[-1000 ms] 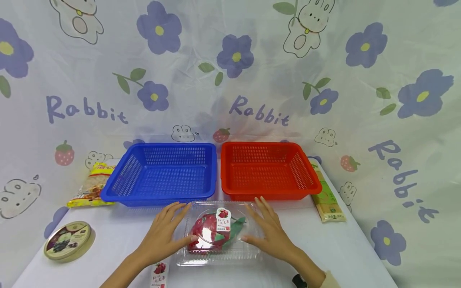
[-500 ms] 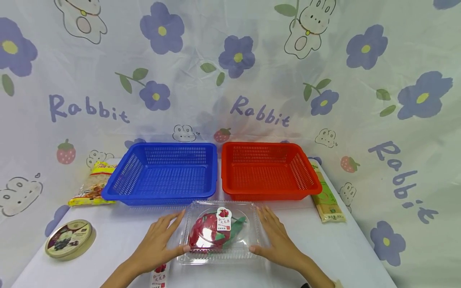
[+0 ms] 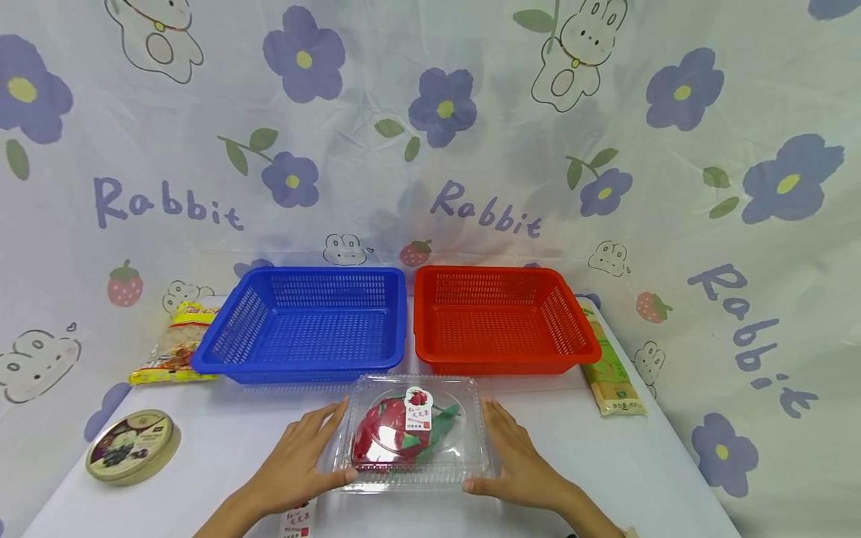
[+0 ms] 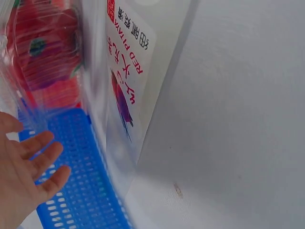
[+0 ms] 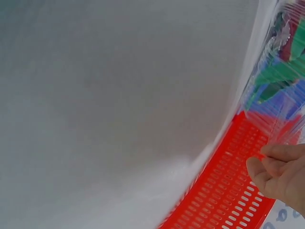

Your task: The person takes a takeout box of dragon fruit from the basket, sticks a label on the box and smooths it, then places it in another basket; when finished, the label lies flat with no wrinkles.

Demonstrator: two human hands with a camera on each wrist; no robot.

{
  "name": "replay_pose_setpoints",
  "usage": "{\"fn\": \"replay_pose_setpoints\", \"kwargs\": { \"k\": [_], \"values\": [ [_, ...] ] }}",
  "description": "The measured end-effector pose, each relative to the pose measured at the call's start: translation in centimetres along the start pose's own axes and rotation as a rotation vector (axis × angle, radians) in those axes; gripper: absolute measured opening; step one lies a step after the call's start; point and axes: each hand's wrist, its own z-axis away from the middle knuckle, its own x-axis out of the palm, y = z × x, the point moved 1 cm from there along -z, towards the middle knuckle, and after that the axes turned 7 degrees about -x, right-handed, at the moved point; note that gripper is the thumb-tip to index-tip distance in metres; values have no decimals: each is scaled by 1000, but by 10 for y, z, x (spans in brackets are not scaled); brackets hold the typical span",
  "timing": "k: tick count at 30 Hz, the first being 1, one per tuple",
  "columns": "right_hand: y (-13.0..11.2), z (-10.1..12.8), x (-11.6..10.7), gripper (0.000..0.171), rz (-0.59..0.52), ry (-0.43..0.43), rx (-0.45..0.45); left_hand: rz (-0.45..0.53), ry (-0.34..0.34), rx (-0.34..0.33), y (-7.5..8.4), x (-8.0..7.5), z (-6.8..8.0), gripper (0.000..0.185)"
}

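Note:
A clear plastic clamshell box [image 3: 464, 454] sits in front of the two baskets, its lid down. Inside lies a red dragon fruit [image 3: 382, 437] with green leafy parts, under a white label [image 3: 418, 412] on the lid. My left hand [image 3: 299, 457] lies along the box's left side, thumb near the front corner. On the opposite side my right hand [image 3: 518, 457] mirrors it. The wrist views show the left fingers [image 4: 45, 164] spread and relaxed, and the right fingers [image 5: 274, 164] slightly bent beside the clear wall. Contact with the box is hard to tell.
A blue basket [image 3: 303, 366] and a red basket [image 3: 504, 364] stand behind the box. Left are a yellow-edged food bag [image 3: 176, 347] and a round tin [image 3: 131, 448]. A green-and-yellow packet [image 3: 612, 370] lies right. A dragon-fruit label strip [image 3: 296, 521] lies near the front edge.
Both hands have shifted outward from over the lid's edges to the box's left and right sides. The box has hardly moved.

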Motion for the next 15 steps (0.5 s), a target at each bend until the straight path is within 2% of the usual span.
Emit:
{"fn": "replay_pose_setpoints", "kwargs": {
  "k": [7, 15],
  "values": [
    [0, -1, 0, 125, 7, -46, 24, -26, -18, -18, 3, 2, -2, 119],
    [-1, -2, 0, 126, 4, -55, 20, -41, -12, -16, 3, 6, -3, 124]
  ]
}}
